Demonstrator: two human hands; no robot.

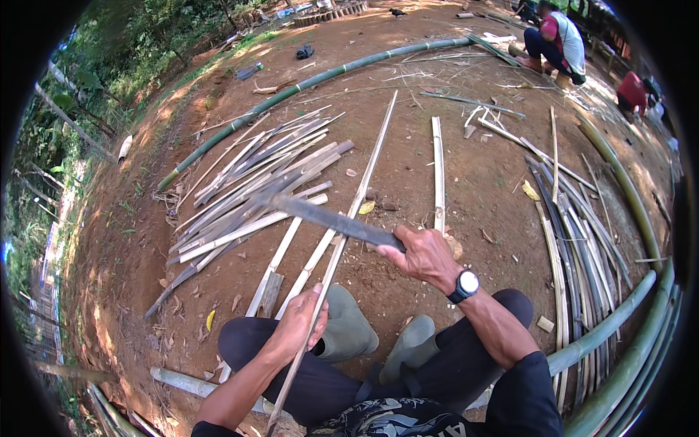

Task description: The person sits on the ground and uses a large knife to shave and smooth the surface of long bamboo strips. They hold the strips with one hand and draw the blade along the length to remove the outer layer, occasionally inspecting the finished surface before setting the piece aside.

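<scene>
My left hand [298, 318] is wrapped round a long, thin bamboo strip [362, 191], which slants up and away from my lap. In my right hand [424, 256], with a watch on its wrist, is the handle of a machete [328, 219]. The dark blade points left and crosses the strip above my left hand; its tip is blurred. Whether the edge touches the strip I cannot tell. Beneath my hands are my bent knees and green rubber boots [349, 324].
Split bamboo strips [269, 178] lie piled at the left, with another bundle [579, 255] at the right. A long green bamboo pole [320, 76] curves across the far side. Thick poles [604, 309] rest at my right. Farther off, a person [557, 42] crouches on the dirt.
</scene>
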